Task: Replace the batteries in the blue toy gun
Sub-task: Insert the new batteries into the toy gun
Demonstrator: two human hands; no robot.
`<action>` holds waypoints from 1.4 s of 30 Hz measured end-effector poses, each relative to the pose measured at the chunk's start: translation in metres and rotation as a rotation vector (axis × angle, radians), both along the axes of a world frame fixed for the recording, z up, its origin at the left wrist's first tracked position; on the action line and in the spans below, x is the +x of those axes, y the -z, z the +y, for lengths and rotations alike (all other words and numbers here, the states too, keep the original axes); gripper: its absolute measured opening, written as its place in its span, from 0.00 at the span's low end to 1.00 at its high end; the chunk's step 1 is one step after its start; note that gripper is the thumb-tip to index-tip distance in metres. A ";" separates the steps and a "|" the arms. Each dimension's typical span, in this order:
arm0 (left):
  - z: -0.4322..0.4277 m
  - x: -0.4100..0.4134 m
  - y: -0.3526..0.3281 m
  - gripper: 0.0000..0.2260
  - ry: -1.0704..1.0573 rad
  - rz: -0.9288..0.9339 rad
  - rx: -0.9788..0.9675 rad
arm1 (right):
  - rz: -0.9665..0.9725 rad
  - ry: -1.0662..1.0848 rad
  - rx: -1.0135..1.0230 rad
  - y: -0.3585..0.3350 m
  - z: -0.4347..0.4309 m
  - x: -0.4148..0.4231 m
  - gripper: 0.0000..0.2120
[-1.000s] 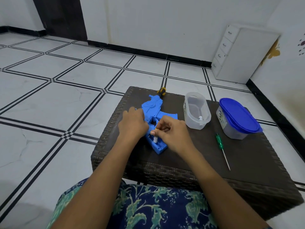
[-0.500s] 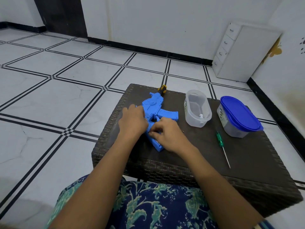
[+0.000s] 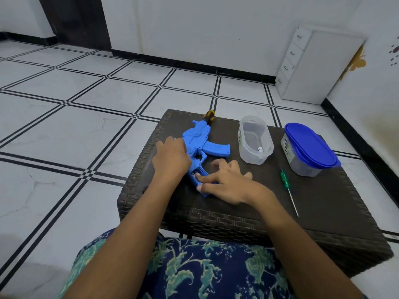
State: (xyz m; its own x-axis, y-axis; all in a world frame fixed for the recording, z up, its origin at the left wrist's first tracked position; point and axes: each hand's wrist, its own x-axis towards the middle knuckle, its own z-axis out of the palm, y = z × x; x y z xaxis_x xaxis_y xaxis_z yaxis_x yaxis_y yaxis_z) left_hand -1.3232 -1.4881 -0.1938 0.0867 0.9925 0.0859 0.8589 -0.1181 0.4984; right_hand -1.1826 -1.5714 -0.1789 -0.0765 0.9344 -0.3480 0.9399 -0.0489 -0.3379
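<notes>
gun: we are working on the blue toy gun (image 3: 203, 145), lying flat on the wicker table (image 3: 323, 212), barrel pointing away, handle end toward us | left hand (image 3: 170, 160) resting on its body, fingers hidden, grasp impossible to tell | right hand (image 3: 228, 182), spread and grasping nothing, is nearer, pressing at the battery compartment (image 3: 197, 172) | cells inside hard to make out

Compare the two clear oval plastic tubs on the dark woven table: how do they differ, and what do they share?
The lidless clear oval tub is open on top; the blue-lidded clear oval tub is closed. The lidless tub stands nearer the blue toy gun; the blue-lidded tub stands further right. Both are see-through, oval and upright on the dark woven table.
</notes>
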 end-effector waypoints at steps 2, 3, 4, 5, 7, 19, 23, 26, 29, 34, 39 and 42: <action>-0.001 0.001 0.000 0.07 0.001 -0.001 0.001 | -0.020 -0.010 -0.059 0.002 -0.005 0.002 0.24; -0.002 0.001 -0.001 0.06 0.001 0.002 0.001 | -0.025 -0.012 -0.070 0.003 -0.006 0.003 0.27; -0.003 0.002 -0.001 0.06 -0.002 0.004 0.001 | -0.024 -0.014 -0.074 0.004 -0.007 0.002 0.28; -0.004 0.003 -0.002 0.06 -0.004 0.009 0.000 | -0.020 -0.012 -0.073 0.004 -0.007 0.002 0.29; -0.004 0.004 -0.003 0.06 -0.009 0.015 -0.002 | -0.043 -0.024 -0.057 0.006 -0.009 0.000 0.32; 0.000 0.005 -0.002 0.05 -0.022 0.007 -0.031 | 0.369 0.265 0.534 0.021 0.010 0.018 0.09; 0.000 0.004 -0.001 0.05 -0.022 -0.005 -0.019 | 0.262 0.193 0.425 0.015 0.011 0.003 0.02; -0.001 0.004 -0.001 0.04 -0.019 -0.018 -0.014 | 0.152 0.132 0.304 0.011 0.010 -0.008 0.07; 0.000 0.004 -0.002 0.04 -0.011 -0.025 -0.017 | 0.125 0.097 0.202 0.007 0.010 -0.004 0.09; 0.000 0.004 -0.002 0.06 -0.001 -0.007 -0.026 | 0.274 -0.014 0.201 0.008 0.011 0.009 0.14; -0.002 0.004 -0.003 0.06 0.010 0.016 -0.012 | 0.191 -0.125 0.268 0.014 0.016 0.012 0.13; -0.003 0.003 -0.003 0.07 0.028 0.038 0.004 | 0.016 -0.223 0.337 0.020 0.013 0.010 0.15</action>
